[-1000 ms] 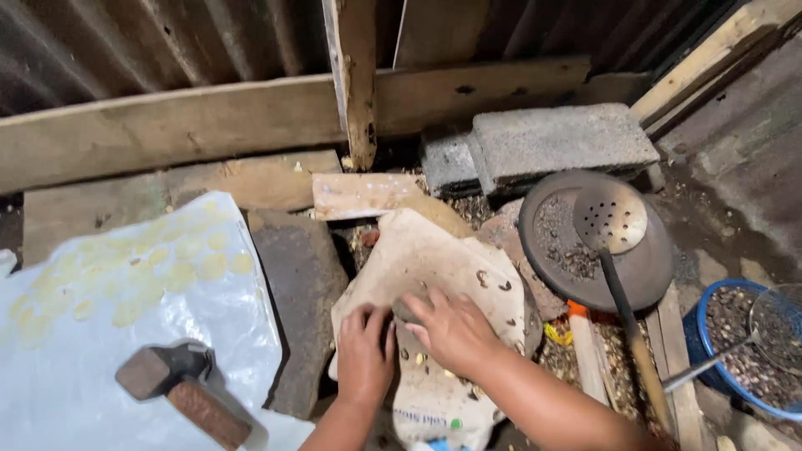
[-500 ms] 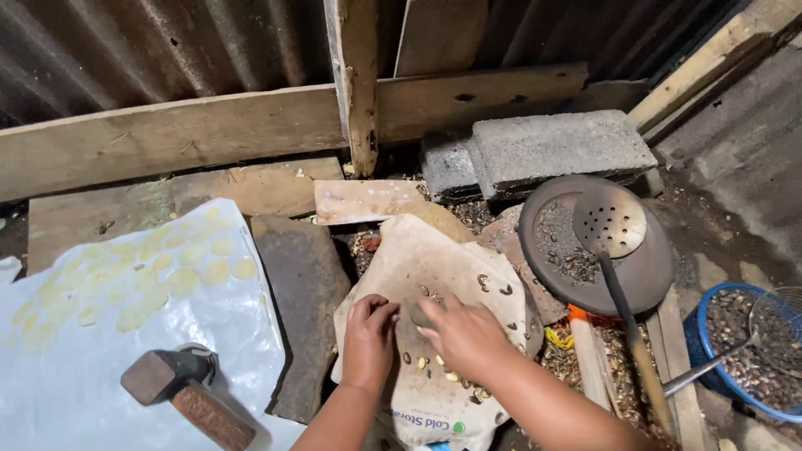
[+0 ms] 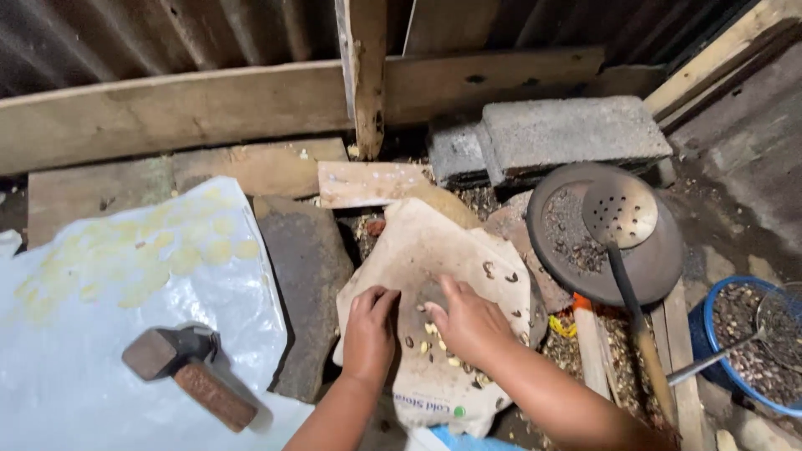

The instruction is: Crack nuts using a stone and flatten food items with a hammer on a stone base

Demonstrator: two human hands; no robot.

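Observation:
A dirty beige sack [image 3: 434,250] lies spread on the ground with small pale and dark kernels [image 3: 434,347] scattered on it. My left hand [image 3: 369,334] rests palm down on the sack's left part, fingers curled. My right hand [image 3: 468,321] lies just right of it, fingers spread over the kernels and touching them. Neither hand visibly grips anything.
A rusty short-handled hammer [image 3: 188,376] lies on a white plastic sheet [image 3: 125,284] at the left. A flat dark stone [image 3: 305,267] sits between sheet and sack. A round pan [image 3: 660,259] with a perforated ladle [image 3: 618,213], a blue bowl [image 3: 710,321] of nuts, concrete blocks [image 3: 568,129] and wooden boards surround them.
The view has shifted slightly. Both hands moved a little up the sack and closer together, the right hand spreading over the kernels.

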